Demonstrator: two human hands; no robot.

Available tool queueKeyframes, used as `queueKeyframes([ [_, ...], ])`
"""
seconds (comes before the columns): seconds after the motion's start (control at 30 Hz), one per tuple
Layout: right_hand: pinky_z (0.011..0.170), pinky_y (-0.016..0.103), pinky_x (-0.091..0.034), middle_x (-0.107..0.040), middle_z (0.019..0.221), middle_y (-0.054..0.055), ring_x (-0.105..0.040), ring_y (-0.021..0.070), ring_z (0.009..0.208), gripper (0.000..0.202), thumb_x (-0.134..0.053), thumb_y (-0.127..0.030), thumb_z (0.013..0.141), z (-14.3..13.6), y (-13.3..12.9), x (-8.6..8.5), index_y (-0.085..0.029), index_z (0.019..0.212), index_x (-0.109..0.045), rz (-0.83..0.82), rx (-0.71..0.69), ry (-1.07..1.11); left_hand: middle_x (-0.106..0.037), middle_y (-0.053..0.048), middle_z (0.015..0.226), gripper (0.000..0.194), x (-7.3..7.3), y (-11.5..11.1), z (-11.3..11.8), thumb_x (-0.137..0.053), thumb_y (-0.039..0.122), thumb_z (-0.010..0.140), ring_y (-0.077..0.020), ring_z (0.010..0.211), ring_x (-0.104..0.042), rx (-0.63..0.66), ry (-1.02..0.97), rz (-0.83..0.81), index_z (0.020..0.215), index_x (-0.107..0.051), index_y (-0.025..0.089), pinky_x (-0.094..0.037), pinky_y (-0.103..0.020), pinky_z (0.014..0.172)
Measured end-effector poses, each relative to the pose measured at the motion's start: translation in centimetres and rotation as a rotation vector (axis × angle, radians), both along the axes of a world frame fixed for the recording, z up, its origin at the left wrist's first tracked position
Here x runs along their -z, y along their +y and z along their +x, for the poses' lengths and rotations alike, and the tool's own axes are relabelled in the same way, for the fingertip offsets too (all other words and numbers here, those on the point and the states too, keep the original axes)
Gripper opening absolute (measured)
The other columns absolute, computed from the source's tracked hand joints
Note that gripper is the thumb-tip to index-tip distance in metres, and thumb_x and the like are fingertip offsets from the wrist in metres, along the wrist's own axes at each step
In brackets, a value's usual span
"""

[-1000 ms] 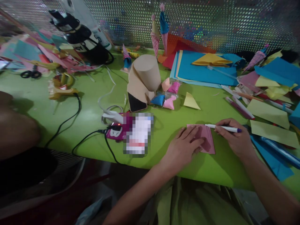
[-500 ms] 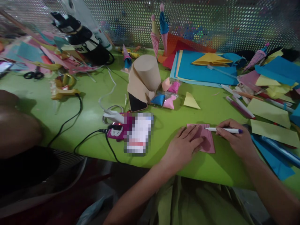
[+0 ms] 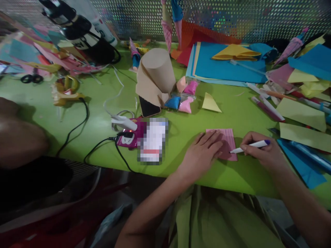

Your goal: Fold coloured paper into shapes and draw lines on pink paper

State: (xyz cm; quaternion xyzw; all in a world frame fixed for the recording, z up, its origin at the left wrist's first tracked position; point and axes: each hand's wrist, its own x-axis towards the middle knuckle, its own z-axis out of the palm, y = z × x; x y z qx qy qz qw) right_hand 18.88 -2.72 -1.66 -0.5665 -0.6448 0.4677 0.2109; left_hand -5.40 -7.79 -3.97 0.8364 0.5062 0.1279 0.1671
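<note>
My left hand (image 3: 204, 151) lies flat with fingers stretched over the left part of a small pink paper (image 3: 228, 146), pressing it to the green table (image 3: 186, 172). Dark parallel lines show near the paper's top and right side. My right hand (image 3: 258, 150) grips a white marker pen (image 3: 252, 146) with a purple end. Its tip points left and rests at or just above the paper's lower right area. A yellow paper triangle (image 3: 210, 102) lies beyond the left hand.
A phone (image 3: 153, 141) and a magenta power socket (image 3: 131, 134) with cords lie left. Behind are a brown paper roll (image 3: 157, 69), small coloured packets (image 3: 184, 96) and blue sheets (image 3: 207, 65). Pens (image 3: 267, 108) and paper pieces crowd the right. Another person's arm (image 3: 20, 134) rests far left.
The marker tip has moved from the paper's top edge down toward its lower right. My left hand stays on the paper. The whole view has shifted slightly.
</note>
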Motion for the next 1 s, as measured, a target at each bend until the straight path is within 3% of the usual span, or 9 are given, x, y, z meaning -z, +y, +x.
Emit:
queueKeyframes([
  [0.67, 0.047, 0.029, -0.028, -0.054, 0.055, -0.002, -0.043, 0.0138, 0.051, 0.018, -0.070, -0.034, 0.079, -0.1, -0.2, -0.4, -0.024, 0.066, -0.064, -0.095, -0.087, 0.069, -0.035, -0.002, 0.167, 0.042, 0.1, 0.0, 0.0, -0.038, 0.036, 0.108, -0.0206, 0.156, -0.029, 0.002, 0.021, 0.010, 0.144, -0.055, 0.025, -0.025, -0.043, 0.129],
  [0.87, 0.063, 0.035, -0.048, -0.066, 0.080, 0.003, -0.061, 0.0222, 0.073, 0.021, -0.074, -0.047, 0.082, -0.3, 0.5, 1.5, -0.029, 0.088, -0.069, 0.065, 0.165, 0.373, -0.036, -0.004, 0.166, 0.042, 0.0, 0.1, -0.1, -0.035, 0.040, 0.108, -0.0232, 0.157, -0.027, 0.017, 0.002, -0.024, 0.139, -0.059, 0.024, -0.025, -0.046, 0.128],
  [1.0, 0.073, 0.037, -0.053, -0.068, 0.091, 0.003, -0.066, 0.0242, 0.085, 0.020, -0.071, -0.049, 0.088, -1.0, 1.2, 2.0, -0.031, 0.096, -0.068, 0.107, 0.152, 0.315, -0.040, -0.004, 0.164, 0.041, -0.2, 0.1, -0.1, -0.036, 0.039, 0.108, -0.0226, 0.156, -0.030, 0.014, -0.038, -0.016, 0.138, -0.059, 0.023, -0.026, -0.046, 0.128],
])
